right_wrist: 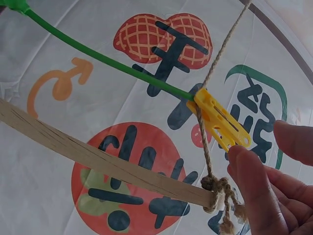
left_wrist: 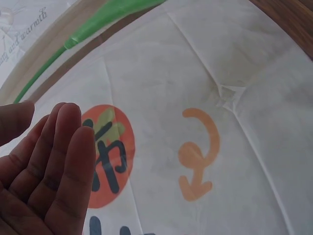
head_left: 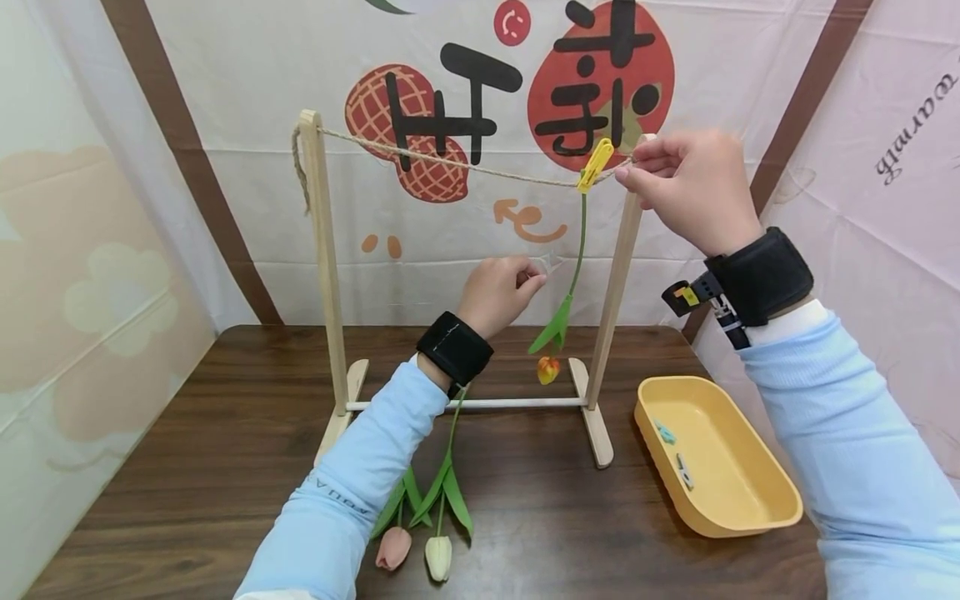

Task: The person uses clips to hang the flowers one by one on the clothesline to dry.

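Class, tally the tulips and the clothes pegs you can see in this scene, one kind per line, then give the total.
Tulips: 3, an orange one hanging, a pink one and a cream one lying on the table.
Clothes pegs: 3, a yellow one on the string and two in the yellow tray.
Total: 6

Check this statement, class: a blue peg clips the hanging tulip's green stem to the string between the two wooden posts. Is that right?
Not quite. The peg is yellow, not blue; the right wrist view shows it plainly, and the head view agrees. The rest stands: it clips the hanging tulip by its green stem to the string between the two wooden posts.
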Demonstrator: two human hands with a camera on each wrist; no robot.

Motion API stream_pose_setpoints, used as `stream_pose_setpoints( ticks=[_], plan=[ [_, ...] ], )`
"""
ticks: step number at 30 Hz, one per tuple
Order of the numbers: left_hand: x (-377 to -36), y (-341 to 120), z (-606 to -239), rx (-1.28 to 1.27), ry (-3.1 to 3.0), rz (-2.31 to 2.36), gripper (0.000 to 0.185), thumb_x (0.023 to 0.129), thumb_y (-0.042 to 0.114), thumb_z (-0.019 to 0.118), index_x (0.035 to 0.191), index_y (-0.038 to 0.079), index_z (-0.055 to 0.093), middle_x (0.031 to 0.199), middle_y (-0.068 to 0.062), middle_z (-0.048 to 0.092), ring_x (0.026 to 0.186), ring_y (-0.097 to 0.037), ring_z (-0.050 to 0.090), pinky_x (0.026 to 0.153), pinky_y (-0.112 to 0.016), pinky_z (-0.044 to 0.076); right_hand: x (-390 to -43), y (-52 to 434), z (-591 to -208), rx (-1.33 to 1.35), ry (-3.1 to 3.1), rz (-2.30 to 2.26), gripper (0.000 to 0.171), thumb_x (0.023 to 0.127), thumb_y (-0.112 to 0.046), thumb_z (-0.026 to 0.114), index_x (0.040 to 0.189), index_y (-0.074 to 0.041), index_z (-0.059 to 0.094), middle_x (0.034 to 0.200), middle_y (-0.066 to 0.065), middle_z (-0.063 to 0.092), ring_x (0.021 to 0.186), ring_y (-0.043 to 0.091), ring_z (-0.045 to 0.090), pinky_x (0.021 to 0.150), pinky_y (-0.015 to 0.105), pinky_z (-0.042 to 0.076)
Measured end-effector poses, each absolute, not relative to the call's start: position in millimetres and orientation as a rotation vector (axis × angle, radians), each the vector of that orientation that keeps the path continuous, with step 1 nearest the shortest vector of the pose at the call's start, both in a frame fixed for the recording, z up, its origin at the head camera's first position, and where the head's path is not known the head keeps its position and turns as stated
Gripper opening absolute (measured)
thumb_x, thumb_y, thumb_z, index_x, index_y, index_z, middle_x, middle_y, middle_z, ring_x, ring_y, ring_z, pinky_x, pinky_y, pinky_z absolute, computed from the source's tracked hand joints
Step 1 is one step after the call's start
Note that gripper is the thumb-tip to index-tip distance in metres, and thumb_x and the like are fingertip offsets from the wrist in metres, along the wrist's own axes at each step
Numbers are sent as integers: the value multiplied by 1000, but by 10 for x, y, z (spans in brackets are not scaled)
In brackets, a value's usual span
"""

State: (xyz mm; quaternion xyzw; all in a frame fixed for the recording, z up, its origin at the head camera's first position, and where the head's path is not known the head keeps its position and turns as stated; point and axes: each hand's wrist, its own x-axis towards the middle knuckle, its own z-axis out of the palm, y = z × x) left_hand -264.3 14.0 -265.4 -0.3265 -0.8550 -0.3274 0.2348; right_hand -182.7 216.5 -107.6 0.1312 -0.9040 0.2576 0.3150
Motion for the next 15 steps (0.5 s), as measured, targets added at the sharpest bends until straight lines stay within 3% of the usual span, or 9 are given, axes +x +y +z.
stream_pose_setpoints(
  ticks=[15],
  plan=[
    [-2557, -145, -2738, -878, -2409, -882, 22, 95, 27, 66, 85, 9, 72, 66, 1, 57, 61, -14, 50, 59, -29, 40, -1790, 2139, -1387, 443, -2368, 684, 32, 87, -23, 75, 106, 4, 72, 87, 19, 71, 58, -15, 52, 57, 9, 42]
  ],
)
